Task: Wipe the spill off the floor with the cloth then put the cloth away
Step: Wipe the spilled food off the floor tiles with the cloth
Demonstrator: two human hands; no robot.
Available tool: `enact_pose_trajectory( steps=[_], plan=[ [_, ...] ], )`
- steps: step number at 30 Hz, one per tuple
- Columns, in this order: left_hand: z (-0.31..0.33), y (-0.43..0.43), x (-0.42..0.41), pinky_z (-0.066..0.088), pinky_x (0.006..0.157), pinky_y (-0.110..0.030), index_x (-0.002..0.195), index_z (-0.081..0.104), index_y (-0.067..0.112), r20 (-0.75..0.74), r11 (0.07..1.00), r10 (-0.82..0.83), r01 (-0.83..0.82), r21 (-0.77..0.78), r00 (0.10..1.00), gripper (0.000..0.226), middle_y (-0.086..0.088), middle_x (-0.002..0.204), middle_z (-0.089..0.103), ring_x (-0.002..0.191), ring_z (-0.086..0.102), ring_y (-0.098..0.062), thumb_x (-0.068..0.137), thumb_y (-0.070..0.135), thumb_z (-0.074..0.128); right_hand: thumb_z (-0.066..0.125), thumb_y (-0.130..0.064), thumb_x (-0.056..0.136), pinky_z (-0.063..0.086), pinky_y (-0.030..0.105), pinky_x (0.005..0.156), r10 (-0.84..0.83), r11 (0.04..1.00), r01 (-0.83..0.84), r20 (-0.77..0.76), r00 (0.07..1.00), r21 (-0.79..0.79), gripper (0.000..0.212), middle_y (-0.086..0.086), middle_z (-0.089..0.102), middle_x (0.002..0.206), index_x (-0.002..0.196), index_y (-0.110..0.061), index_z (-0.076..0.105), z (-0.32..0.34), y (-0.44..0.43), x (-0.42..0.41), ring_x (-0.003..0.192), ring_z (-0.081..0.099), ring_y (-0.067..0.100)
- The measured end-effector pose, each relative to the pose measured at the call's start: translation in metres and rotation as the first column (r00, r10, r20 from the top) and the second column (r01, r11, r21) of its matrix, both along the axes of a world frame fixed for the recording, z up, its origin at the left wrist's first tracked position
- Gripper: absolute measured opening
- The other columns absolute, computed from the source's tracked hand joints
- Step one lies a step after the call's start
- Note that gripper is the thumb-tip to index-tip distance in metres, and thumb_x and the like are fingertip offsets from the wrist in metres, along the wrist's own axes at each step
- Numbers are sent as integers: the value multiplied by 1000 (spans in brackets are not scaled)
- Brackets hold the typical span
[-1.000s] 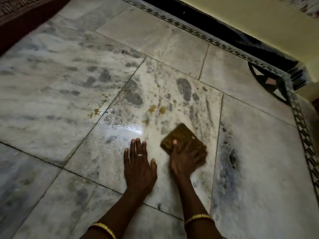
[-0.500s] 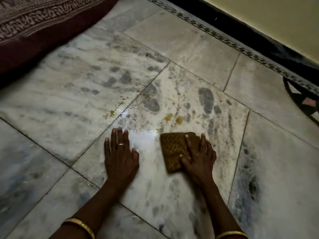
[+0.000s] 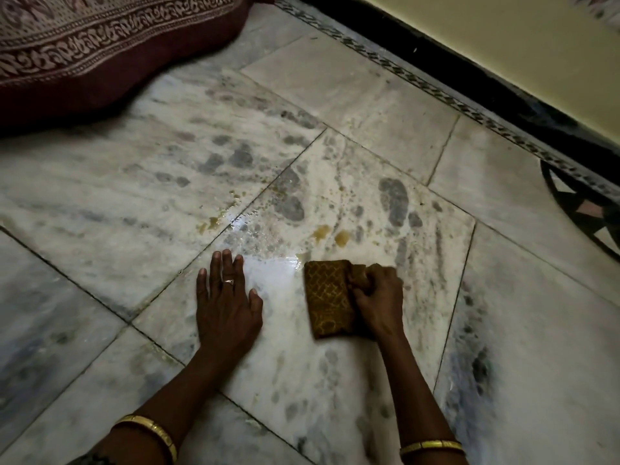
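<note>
A folded brown patterned cloth (image 3: 327, 298) lies flat on the marble floor (image 3: 134, 203). My right hand (image 3: 377, 297) presses on its right edge, fingers curled into the fabric. Just beyond the cloth sit yellowish spill drops (image 3: 330, 233), and more spill drops (image 3: 214, 221) lie along the tile joint to the left, with a wet shiny patch (image 3: 268, 263) between. My left hand (image 3: 226, 305) rests flat on the floor beside the cloth, fingers spread, a ring on one finger.
A maroon patterned cushion or bedding (image 3: 84, 52) lies at the top left. A dark skirting and yellow wall (image 3: 503, 45) run along the top right, with an inlaid floor border (image 3: 436, 92) and a dark motif (image 3: 583, 209) at the right.
My right hand has swung the cloth from a slanted position further right to lie left and lengthwise, and its fingers have curled into the fabric. The view shifted right, showing more of the maroon bedding.
</note>
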State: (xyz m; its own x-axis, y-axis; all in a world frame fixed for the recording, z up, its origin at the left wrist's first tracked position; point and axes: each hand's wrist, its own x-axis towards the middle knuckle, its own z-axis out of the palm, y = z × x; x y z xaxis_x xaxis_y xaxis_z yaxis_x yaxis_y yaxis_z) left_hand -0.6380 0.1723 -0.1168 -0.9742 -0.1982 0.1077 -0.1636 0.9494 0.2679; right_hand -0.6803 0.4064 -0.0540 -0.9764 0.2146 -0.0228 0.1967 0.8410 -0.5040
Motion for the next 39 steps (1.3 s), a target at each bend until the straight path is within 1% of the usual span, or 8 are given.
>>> enact_pose_trajectory(
  steps=[5, 12, 19, 22, 25, 30, 33, 39],
  plan=[
    [1, -1, 1, 8, 119, -45, 146, 32, 2, 4, 1000, -2, 2, -2, 1000, 68, -17, 156, 25, 145, 19, -28, 85, 34, 30, 80, -26, 71, 52, 37, 65, -113, 993, 114, 47, 992, -17, 43, 8, 67, 81, 102, -16, 53, 15, 21, 5, 77, 63, 26],
    [1, 0, -1, 12, 118, -47, 144, 35, 1, 24, 1000, -3, 2, 21, 1000, 67, -18, 155, 28, 145, 21, -28, 86, 33, 29, 63, -23, 85, 34, 44, 95, 280, 868, -335, 194, 940, 366, 60, 9, 40, 135, 140, -28, 40, 18, 18, -11, 120, 35, 33],
    [-1, -1, 1, 8, 118, -44, 143, 38, 1, 8, 1000, -8, 8, 22, 1000, 66, -17, 154, 30, 145, 20, -26, 86, 33, 29, 65, -47, 80, 33, 40, 95, 250, 730, -493, 486, 837, 474, 49, 7, 51, 121, 120, -21, 53, 35, 24, -39, 116, 40, 31],
    [2, -1, 1, 8, 118, -45, 144, 35, 3, -47, 999, 2, 0, 39, 999, 66, -18, 156, 25, 146, 17, -28, 86, 33, 30, 70, -45, 77, 39, 44, 91, 164, 845, -329, 381, 910, 422, 57, 11, 43, 126, 123, -19, 49, 35, 23, -26, 116, 39, 35],
    [8, 7, 9, 9, 118, -50, 147, 32, 7, -207, 980, -152, 175, 98, 967, 68, -17, 157, 22, 147, 10, -31, 87, 39, 42, 71, -39, 79, 45, 43, 82, -157, 971, 143, 62, 986, 189, 52, 17, 51, 119, 116, -10, 49, 33, 18, 12, 108, 50, 39],
    [15, 93, 27, 18, 114, -50, 139, 47, 19, -285, 713, -681, 700, -48, 674, 71, -14, 150, 39, 143, 28, -33, 82, 61, 50, 54, -19, 92, 52, 40, 81, -571, 718, 627, 259, 779, -302, 10, 13, 65, 91, 86, -16, 62, 5, -1, 72, 82, 59, 29],
    [20, 130, 13, 23, 110, -43, 117, 67, 23, -147, 736, -664, 676, 44, 733, 49, -12, 134, 58, 131, 48, -31, 73, 44, 65, 47, -2, 90, 53, 36, 58, -681, 439, 712, 314, 661, -548, 20, 16, 64, 73, 84, -10, 64, 1, 7, 75, 59, 58, 27],
    [45, 123, -1, 43, 87, -20, 111, 71, 13, -175, 708, -385, 412, 573, 906, 28, -8, 121, 66, 112, 60, -23, 92, 23, 54, 49, -30, 96, 54, 38, 66, -657, 500, 747, 370, 657, -438, 32, 17, 65, 82, 91, -4, 66, 1, 12, 83, 65, 61, 30]
  ],
)
